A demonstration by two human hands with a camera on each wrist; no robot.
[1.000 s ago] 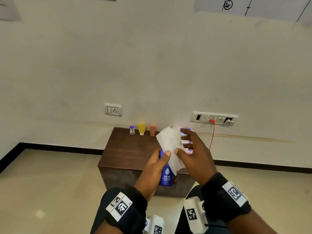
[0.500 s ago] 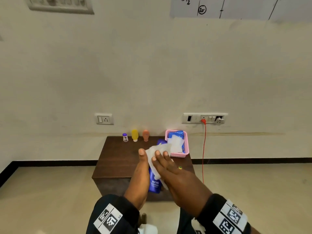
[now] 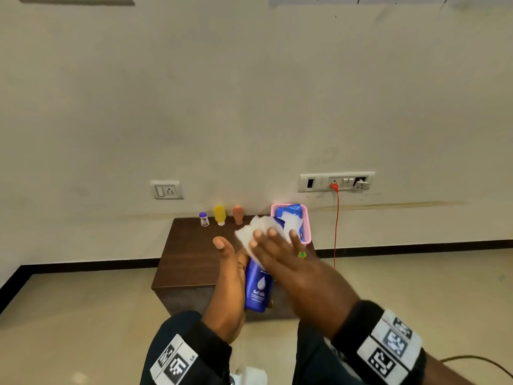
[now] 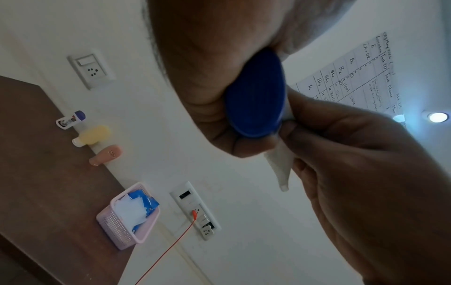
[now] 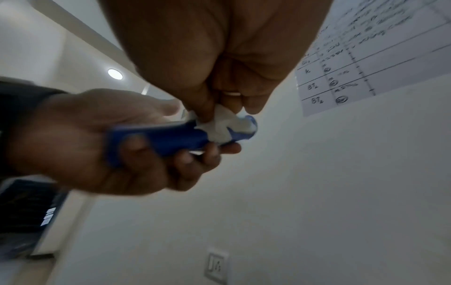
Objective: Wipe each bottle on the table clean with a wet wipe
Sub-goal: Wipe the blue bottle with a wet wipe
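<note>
R hand presses wet wipe onto upper part of blue bottle, fingers mostly straight in head view, thumb pinching wipe in wrist view. L hand wraps bottle body from below, thumb up, held above counter front edge. To wipe well: L should rotate bottle w/ firm grip while R drags wipe cap-to-base. 3 small bottles stand at back by wall; pink basket w/ wipes pack to the right.
</note>
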